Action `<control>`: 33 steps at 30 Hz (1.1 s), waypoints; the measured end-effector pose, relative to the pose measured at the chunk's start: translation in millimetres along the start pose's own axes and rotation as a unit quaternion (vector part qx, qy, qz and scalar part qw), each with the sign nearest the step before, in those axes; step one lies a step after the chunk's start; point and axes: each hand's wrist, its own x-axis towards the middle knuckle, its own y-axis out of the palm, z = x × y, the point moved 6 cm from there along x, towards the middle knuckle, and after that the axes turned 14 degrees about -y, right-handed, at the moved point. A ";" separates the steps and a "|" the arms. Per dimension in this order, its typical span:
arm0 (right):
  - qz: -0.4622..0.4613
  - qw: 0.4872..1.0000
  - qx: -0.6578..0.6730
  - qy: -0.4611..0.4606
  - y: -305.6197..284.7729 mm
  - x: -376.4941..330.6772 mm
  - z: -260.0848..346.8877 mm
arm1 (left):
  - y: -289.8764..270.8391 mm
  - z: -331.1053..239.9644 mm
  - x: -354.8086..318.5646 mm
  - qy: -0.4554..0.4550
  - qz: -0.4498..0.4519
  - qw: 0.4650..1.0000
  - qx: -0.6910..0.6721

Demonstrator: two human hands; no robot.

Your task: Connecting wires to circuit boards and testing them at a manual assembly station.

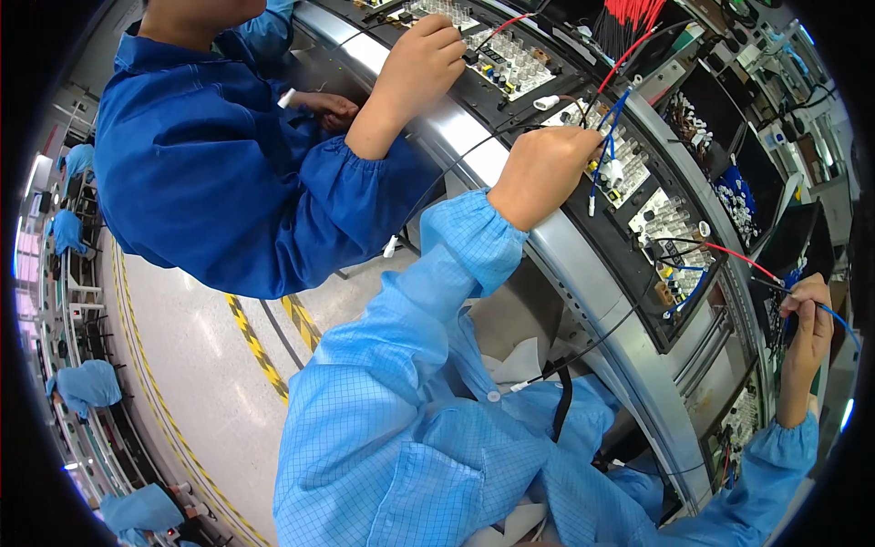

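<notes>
My left hand (551,173) is closed in a pinch over the middle circuit board (622,166), its fingertips on a bunch of blue wires (616,114). White connectors hang from these wires above the board. Out to the right, my right hand (807,333) pinches another blue wire (840,321), whose end runs off past the fingers. A red and black lead (743,260) stretches from the nearer circuit board (673,232) toward that hand. Both boards sit in a black carrier (629,283) and bear clear upright parts.
At the left, a co-worker in a dark blue smock (200,155) has a hand (419,77) over another board (510,68). The line's metal rail (583,283) curves between us. Bundled red wires (629,18) and bins of white-ended wires (734,201) lie beyond. Loose black leads cross the rail.
</notes>
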 end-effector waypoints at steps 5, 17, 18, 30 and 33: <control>0.083 0.985 -0.071 -0.134 7.4 -0.6 40.2 | 5.9 -7.8 2.3 0.050 -0.049 0.998 0.011; 0.188 0.976 -0.044 -0.099 80.8 11.3 33.9 | 6.7 12.8 -5.0 0.002 -0.040 0.998 0.047; 0.187 0.975 -0.056 -0.106 87.3 12.4 28.8 | 2.4 14.8 -6.4 0.007 -0.045 0.998 0.050; 0.190 0.977 -0.061 -0.071 116.9 15.5 -10.2 | 5.1 4.5 -3.7 -0.058 0.026 0.997 0.052; 0.192 0.977 -0.059 -0.067 117.3 14.2 -16.0 | 6.1 -0.4 -2.3 -0.059 0.038 0.995 0.067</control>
